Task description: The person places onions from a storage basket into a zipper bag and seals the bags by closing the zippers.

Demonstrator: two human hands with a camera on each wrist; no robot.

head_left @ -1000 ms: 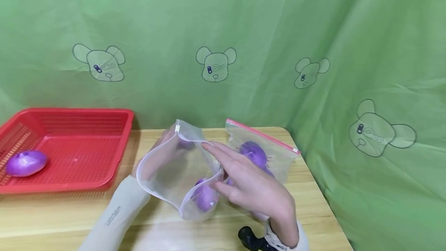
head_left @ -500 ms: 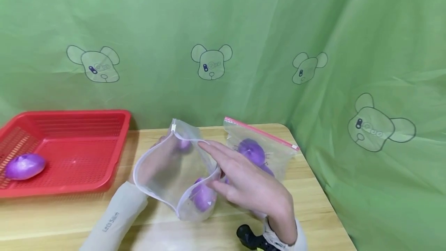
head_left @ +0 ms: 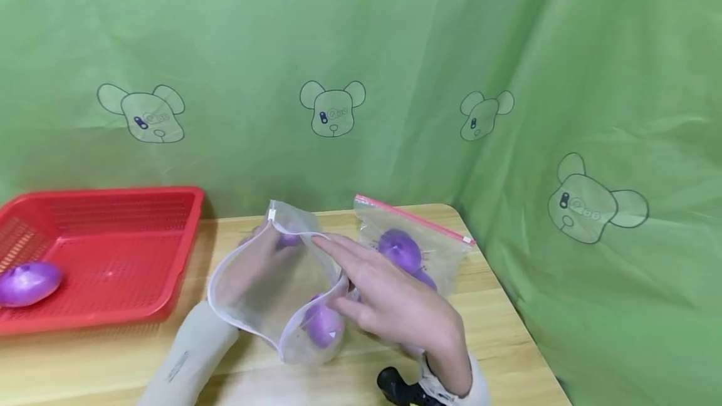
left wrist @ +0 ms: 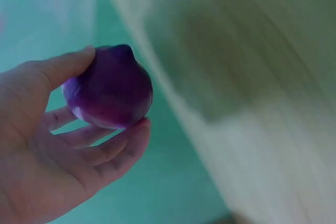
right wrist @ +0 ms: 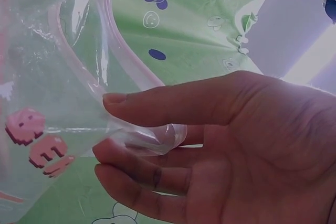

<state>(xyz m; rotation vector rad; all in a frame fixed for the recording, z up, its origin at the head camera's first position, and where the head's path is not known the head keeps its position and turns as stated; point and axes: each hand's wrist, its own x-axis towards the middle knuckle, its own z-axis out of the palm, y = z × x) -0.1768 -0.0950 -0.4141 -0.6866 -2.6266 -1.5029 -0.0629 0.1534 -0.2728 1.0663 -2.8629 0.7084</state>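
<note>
My left hand (left wrist: 58, 150) holds a purple onion (left wrist: 107, 90) between thumb and fingertips. In the head view that onion shows purple through the film of a clear zip bag (head_left: 299, 274) whose mouth gapes wide. My right hand (head_left: 395, 296) pinches the bag's right rim between thumb and fingers; the right wrist view shows the film (right wrist: 165, 135) folded there. Another purple onion (head_left: 324, 324) lies low in this bag. Just to the right, a second zip bag (head_left: 442, 255) with a pink zip strip lies on the table with onions (head_left: 399, 249) inside, partly covered by my right hand.
A red plastic basket (head_left: 113, 315) stands at the left of the wooden table (head_left: 502, 356), with one purple onion (head_left: 29, 284) in it. Green cloth (head_left: 237, 30) with mouse-head drawings hangs behind and to the right. A black object (head_left: 397, 384) shows by my right wrist.
The head view has shifted a little, so the whole scene sits slightly further left and lower. Both hands keep their holds on the onion and the bag rim.
</note>
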